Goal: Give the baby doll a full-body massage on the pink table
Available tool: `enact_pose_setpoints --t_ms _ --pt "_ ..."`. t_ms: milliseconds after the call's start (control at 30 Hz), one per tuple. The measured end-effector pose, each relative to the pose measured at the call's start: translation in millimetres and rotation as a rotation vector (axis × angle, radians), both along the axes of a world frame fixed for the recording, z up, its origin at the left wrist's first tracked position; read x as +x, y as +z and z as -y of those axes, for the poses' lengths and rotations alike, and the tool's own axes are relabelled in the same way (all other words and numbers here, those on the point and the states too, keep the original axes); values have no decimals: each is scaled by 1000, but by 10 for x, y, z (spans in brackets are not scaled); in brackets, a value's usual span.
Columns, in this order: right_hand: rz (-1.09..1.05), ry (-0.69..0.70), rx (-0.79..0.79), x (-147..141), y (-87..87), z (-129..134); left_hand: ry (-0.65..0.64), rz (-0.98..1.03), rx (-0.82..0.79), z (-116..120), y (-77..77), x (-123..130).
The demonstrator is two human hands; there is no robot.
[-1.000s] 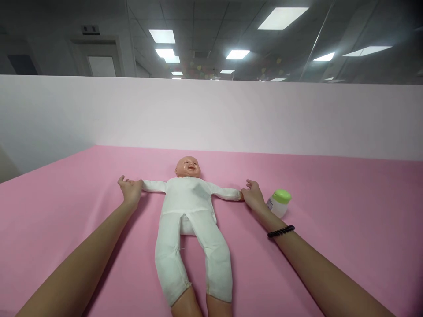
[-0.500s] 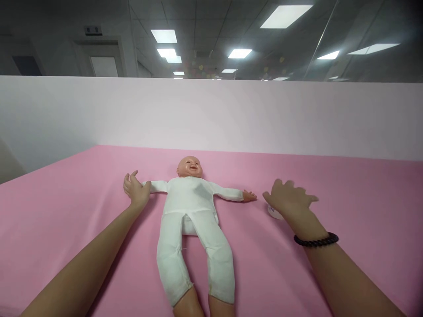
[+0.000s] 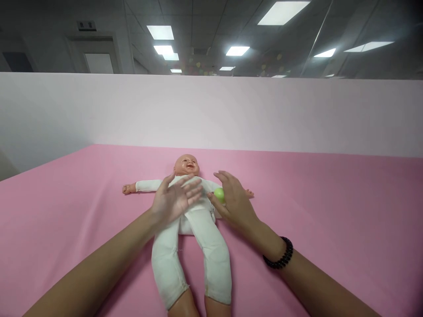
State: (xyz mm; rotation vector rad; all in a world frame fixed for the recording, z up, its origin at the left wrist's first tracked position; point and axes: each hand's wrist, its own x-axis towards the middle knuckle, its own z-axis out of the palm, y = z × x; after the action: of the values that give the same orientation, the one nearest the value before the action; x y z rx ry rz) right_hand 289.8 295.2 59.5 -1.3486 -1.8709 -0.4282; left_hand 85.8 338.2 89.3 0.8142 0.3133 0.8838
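Observation:
A baby doll (image 3: 208, 242) in a white cloth suit lies on its back, arms spread, with its head away from me. Over its torso my left hand (image 3: 175, 198) is open, palm turned up and fingers apart, slightly blurred. My right hand (image 3: 234, 202), a black beaded bracelet (image 3: 280, 257) on its wrist, is at the doll's side on the right. Between its thumb and fingers shows a round bright green thing (image 3: 218, 194); the hand covers the rest, so its kind is unclear. Part of the doll's arm is hidden behind that hand.
A pink padded surface (image 3: 313, 211) lies under the doll. Along its far side runs a low white wall (image 3: 231, 112). Above the wall are a door (image 3: 99, 61) and lit ceiling panels (image 3: 238, 51).
My left hand has left the doll's arm and turned palm up over the torso. My right hand has moved left to the doll; the green thing now shows in it. The whitish disc beneath it is gone from its spot.

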Motion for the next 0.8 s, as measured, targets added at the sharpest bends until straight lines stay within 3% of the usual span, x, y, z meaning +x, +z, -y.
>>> enact_pose_setpoints --t_ms 67,100,267,367,533,600,667,733,800 --pt "6 76 115 -5 -43 1 -129 -15 -107 82 -37 48" --pt "32 105 92 -1 -53 0 -158 -21 -135 97 -60 57" --pt "159 186 -250 14 -26 -17 -216 -22 -175 59 -112 43" --pt "166 33 -290 54 42 -8 -177 -11 -199 51 -106 35" --pt "384 -423 -420 209 148 29 -170 17 -212 46 -121 30" --pt "376 -467 -345 217 146 37 -186 13 -191 34 -137 28" --pt "323 -320 -182 139 119 52 -222 2 -120 31 -150 28" --pt "306 -31 -58 -13 85 86 -302 -21 16 57 -150 33" --pt "331 217 -39 -189 58 137 -416 -45 153 117 -135 45"
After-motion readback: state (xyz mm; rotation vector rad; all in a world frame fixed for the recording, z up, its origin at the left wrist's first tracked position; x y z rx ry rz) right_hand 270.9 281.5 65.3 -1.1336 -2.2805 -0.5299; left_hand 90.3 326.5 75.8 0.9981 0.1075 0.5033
